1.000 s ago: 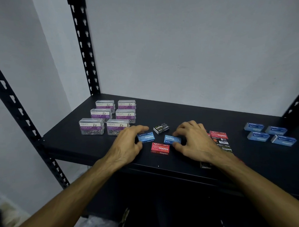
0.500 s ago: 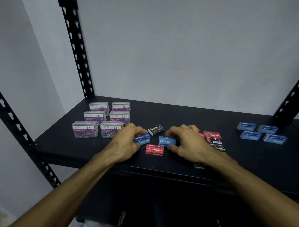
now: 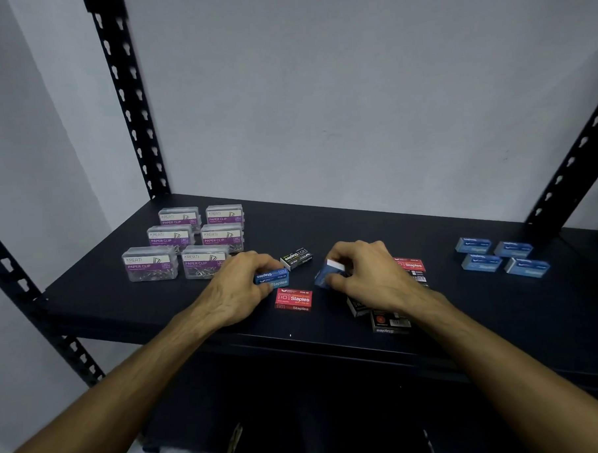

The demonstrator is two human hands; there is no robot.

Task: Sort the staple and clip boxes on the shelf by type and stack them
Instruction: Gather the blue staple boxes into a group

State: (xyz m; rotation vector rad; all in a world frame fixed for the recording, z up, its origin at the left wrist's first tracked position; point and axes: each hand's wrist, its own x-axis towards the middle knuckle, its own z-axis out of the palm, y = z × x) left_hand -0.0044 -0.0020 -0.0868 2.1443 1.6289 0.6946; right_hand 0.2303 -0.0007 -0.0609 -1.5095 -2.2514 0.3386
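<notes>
My left hand [image 3: 238,289] grips a blue staples box [image 3: 272,278] that lies flat on the black shelf [image 3: 325,225]. My right hand [image 3: 365,274] pinches a second blue staples box [image 3: 327,274] and holds it tilted up on one edge. Between the hands lie a black staples box [image 3: 296,258] and a red staples box [image 3: 293,299]. Another red staples box [image 3: 410,264] and black staples boxes [image 3: 387,321] show partly behind my right wrist. Several clear paper clip boxes [image 3: 183,243] stand in rows at the left. Several blue staples boxes [image 3: 501,258] sit grouped at the right.
Black perforated uprights [image 3: 127,96] frame the shelf at the back left, front left and back right. A pale wall [image 3: 354,104] closes the back. The shelf's front edge [image 3: 295,336] runs just below my wrists, with dark space beneath.
My right hand has tipped its blue box up off the shelf onto an edge. My left hand has closed tighter round the other blue box. The camera shifted slightly.
</notes>
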